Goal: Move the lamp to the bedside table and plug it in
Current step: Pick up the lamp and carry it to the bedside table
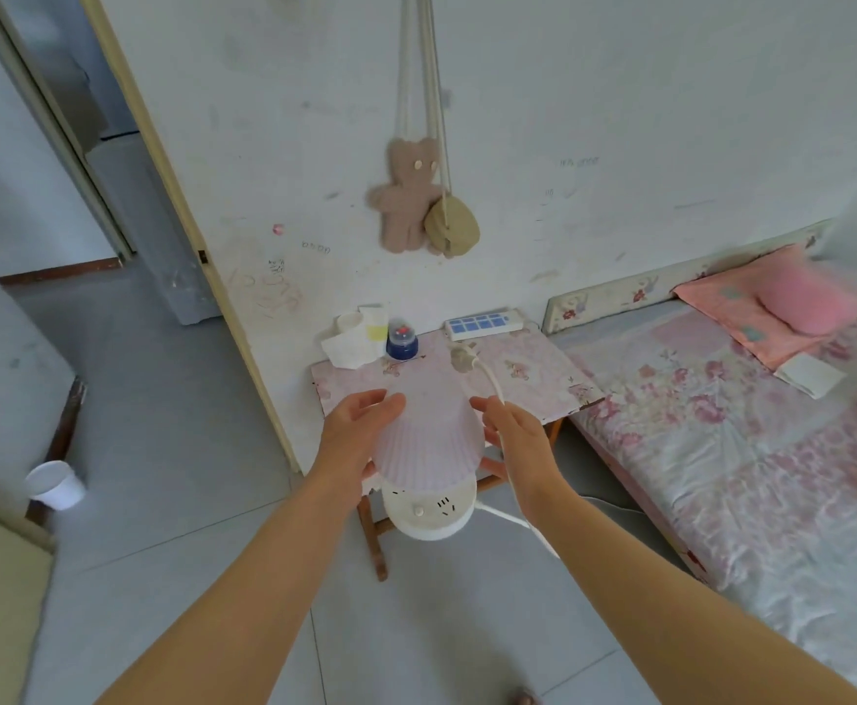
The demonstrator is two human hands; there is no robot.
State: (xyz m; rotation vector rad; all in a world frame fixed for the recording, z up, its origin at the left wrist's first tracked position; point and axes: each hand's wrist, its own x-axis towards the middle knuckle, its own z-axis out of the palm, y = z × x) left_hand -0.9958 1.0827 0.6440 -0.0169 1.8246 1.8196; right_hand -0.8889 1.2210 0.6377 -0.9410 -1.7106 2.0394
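I hold a small lamp with a pale pink ribbed shade (pixel 429 440) and a round white base (pixel 429 513) in the air, just in front of the bedside table (pixel 533 379). My left hand (pixel 357 432) grips the shade's left side. My right hand (pixel 515 437) grips its right side and also pinches the white cord (pixel 495 384). The cord's plug (pixel 462 357) sticks up over the tabletop. A white power strip (pixel 484 324) with blue sockets lies at the table's back edge against the wall.
A crumpled white cloth (pixel 352 338) and a blue-capped jar (pixel 402 340) sit on the table's back left. The bed (pixel 751 450) with a pink pillow adjoins the table on the right. A door frame (pixel 187 221) stands left, and a white cup (pixel 55 484) sits lower left.
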